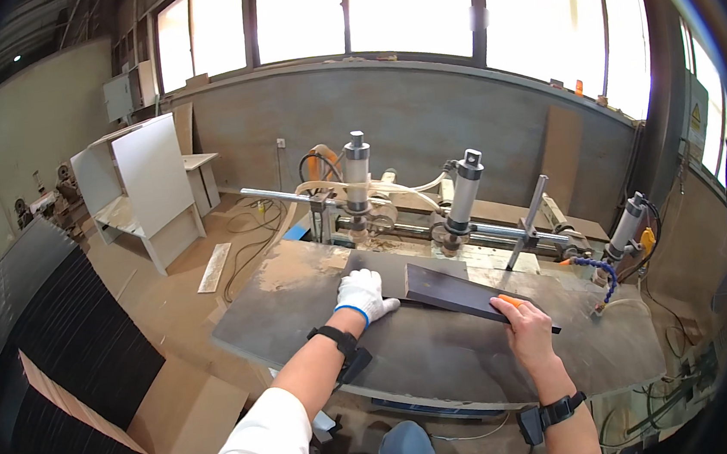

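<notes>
My left hand (pixel 361 294), in a white glove with a blue cuff, bends over the left end of a flat dark panel (pixel 436 266) on the machine table, its thumb along the near edge. My right hand (pixel 528 325), without a full glove, is closed on the right end of a long dark board (pixel 455 290). This board lies aslant, its left end over the flat panel and close to my left thumb. Something small and orange (pixel 511 300) shows at my right fingers; I cannot tell what it is. The fingers' undersides are hidden.
Upright metal cylinders (pixel 462 192) stand on a rail behind the dusty table (pixel 445 367). A blue coiled hose (pixel 608 279) rises at its right. Stacked dark boards (pixel 68 313) stand at the left, near a white cabinet frame (pixel 152 176). Cables and a light strip (pixel 214 268) lie on the floor.
</notes>
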